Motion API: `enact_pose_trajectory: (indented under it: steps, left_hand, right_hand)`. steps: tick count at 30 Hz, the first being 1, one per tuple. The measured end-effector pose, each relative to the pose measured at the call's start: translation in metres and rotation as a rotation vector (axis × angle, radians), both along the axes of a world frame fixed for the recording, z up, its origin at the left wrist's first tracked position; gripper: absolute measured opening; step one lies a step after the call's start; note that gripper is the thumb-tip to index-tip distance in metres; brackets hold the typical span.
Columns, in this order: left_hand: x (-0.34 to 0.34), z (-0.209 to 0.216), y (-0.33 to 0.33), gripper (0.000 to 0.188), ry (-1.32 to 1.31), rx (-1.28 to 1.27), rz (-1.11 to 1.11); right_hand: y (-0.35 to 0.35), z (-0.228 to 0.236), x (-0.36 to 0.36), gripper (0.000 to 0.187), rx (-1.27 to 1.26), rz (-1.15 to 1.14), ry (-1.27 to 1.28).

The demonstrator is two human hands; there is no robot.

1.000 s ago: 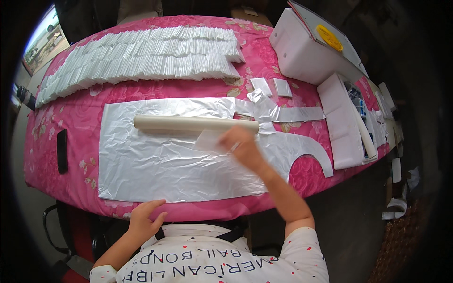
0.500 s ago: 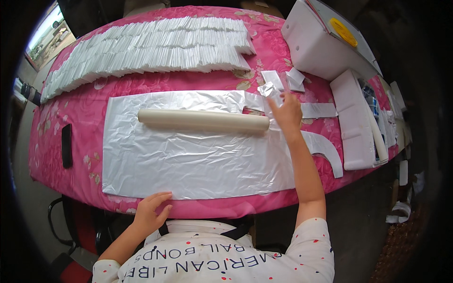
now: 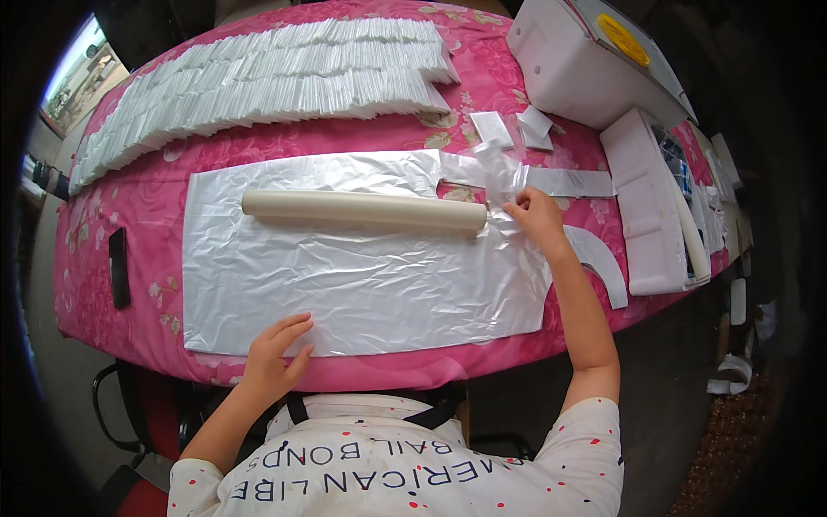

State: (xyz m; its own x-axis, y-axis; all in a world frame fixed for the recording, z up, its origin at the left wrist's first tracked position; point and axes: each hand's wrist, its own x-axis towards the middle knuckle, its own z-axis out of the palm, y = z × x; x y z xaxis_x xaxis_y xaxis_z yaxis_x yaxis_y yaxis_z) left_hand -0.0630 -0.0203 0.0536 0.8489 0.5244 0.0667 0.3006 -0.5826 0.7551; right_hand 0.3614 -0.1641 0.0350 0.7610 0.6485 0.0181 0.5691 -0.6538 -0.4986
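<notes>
My left hand (image 3: 274,353) lies flat on the foil sheet (image 3: 345,284); my right hand (image 3: 536,217) seemingly pinches crumpled foil beside the roll (image 3: 362,209); smoothing comes next.

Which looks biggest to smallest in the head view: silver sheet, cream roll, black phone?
1. silver sheet, flat under the left hand
2. cream roll, lying on it
3. black phone, at the table's left edge, clearly smallest
</notes>
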Motion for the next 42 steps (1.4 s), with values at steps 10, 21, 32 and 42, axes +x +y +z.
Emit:
enact_pose_trajectory:
  steps: [10,21,32,42]
  left_hand:
    - [-0.003,-0.004,0.008,0.035,-0.014,0.050,-0.019]
    - [0.099,-0.001,0.055,0.049,-0.153,0.497,-0.163]
    - [0.153,-0.022,0.071,0.060,0.062,0.656,-0.628]
    - [0.153,-0.013,-0.038,0.031,-0.034,0.593,-1.083]
  right_hand:
    - [-0.074,0.040,0.134,0.024,-0.141,-0.512,-0.561]
    - [-0.027,-0.022,-0.117,0.048,0.172,0.310,-0.127]
    - [-0.131,-0.033,-0.027,0.045,0.025,0.211,-0.315]
    - [-0.224,-0.051,0.035,0.037,-0.248,-0.421,-0.501]
